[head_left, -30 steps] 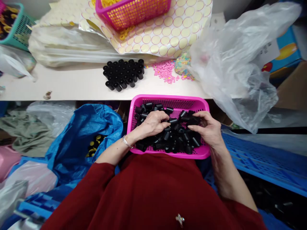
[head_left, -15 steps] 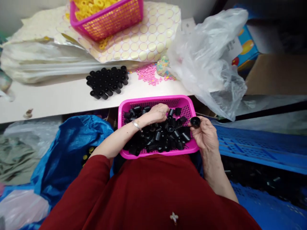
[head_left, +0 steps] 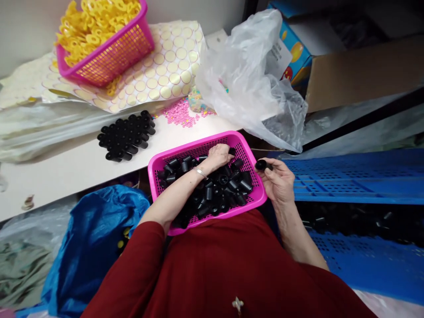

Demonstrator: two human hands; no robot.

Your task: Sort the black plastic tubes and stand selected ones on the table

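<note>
A pink plastic basket [head_left: 207, 148] on my lap holds many short, hollow black plastic caps. My left hand [head_left: 219, 156] reaches over them, its fingers closed on a black cap [head_left: 232, 151] near the far right corner. At the basket's right rim, my right hand [head_left: 280, 176] pinches another black cap [head_left: 261, 164], its hollow end turned toward the left. A block of black caps [head_left: 126, 134] stands upright, packed in rows, on the white table [head_left: 74, 165].
Yellow plastic pieces fill a second pink basket [head_left: 109, 59] on a sheet of round stickers [head_left: 168, 66]. Small pink beads [head_left: 181, 113] lie beside a clear plastic bag [head_left: 251, 88]. A blue sack [head_left: 96, 229] is at the left; blue crates [head_left: 357, 176] and a cardboard box [head_left: 357, 75] are right.
The view has swung to the right, so the table things appear further left. My left hand has shifted to a cap at the far right corner. My right hand has turned its cap sideways.
</note>
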